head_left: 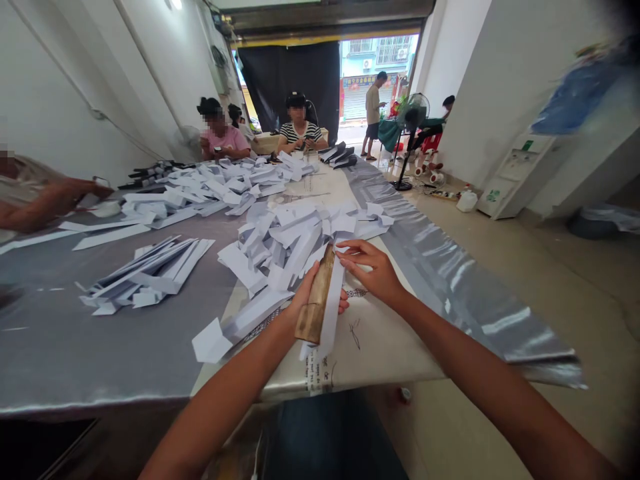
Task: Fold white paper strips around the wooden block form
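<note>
My left hand (303, 293) is wrapped from below around a flat brown wooden piece (318, 297), perhaps bamboo. A long white paper strip (331, 317) lies along the right side of that piece, held in the same grip, and my left fingertips show past its right edge. At the strip's far end, the thumb and fingers of my right hand (377, 270) close on the paper near the top of the wood. Just beyond both hands spreads a loose heap of folded white paper pieces (295, 233), one of them reaching toward my left forearm.
A stack of folded paper strips (150, 273) lies on the grey table cover (125, 360) to the left. Farther back is a larger paper pile (210, 180), with people seated around it. Dark items (337, 155) lie at the far end. A fan (413, 120) stands right.
</note>
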The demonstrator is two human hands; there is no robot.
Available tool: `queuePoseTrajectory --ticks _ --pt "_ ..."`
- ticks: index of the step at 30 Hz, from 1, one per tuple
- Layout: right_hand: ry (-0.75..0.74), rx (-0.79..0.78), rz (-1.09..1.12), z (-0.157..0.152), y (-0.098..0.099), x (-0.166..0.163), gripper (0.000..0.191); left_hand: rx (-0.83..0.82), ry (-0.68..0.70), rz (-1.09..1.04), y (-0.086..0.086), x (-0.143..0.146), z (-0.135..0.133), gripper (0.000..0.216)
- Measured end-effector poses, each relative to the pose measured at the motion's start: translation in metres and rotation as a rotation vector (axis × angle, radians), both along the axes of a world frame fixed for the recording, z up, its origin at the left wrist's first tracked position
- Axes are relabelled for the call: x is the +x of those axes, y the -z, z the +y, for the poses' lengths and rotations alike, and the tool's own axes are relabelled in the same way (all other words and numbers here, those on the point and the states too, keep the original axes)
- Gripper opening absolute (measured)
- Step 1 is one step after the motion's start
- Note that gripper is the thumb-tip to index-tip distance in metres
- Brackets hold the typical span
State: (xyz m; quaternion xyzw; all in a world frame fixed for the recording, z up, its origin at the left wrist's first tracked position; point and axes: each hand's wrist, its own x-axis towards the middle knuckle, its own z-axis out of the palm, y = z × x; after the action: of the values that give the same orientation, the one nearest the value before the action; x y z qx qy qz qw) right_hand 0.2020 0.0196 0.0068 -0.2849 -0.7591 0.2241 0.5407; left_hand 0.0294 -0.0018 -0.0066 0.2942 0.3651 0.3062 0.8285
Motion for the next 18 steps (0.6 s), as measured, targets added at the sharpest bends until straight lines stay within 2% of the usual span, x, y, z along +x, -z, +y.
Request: queuePoseTrajectory --ticks 3,6,8,12,18 --pt "-0.126 -0.144 0.098 0.012 -0.006 0.013 0.010 -0.016 0.189 0.086 -0.006 -0.007 0.001 0.075" --pt "-0.403 -0.347 0.048 0.019 -0.010 0.025 0.037 0.005 0.384 0.164 -0.010 -0.013 -0.004 0.073" --pt "-0.514 -0.385 -0.068 0.019 -0.013 0.032 0.040 -0.001 0.445 0.210 -0.013 -0.016 -0.007 0.073" --pt "-0.563 -0.366 -0.232 0.018 -0.016 0.037 0.024 -0.001 0.496 0.254 -0.018 -0.019 -0.013 0.067" --pt "-0.491 -0.373 -0.207 0.019 -0.011 0.034 0.014 -0.032 0.478 0.194 -0.017 -0.019 -0.011 0.060"
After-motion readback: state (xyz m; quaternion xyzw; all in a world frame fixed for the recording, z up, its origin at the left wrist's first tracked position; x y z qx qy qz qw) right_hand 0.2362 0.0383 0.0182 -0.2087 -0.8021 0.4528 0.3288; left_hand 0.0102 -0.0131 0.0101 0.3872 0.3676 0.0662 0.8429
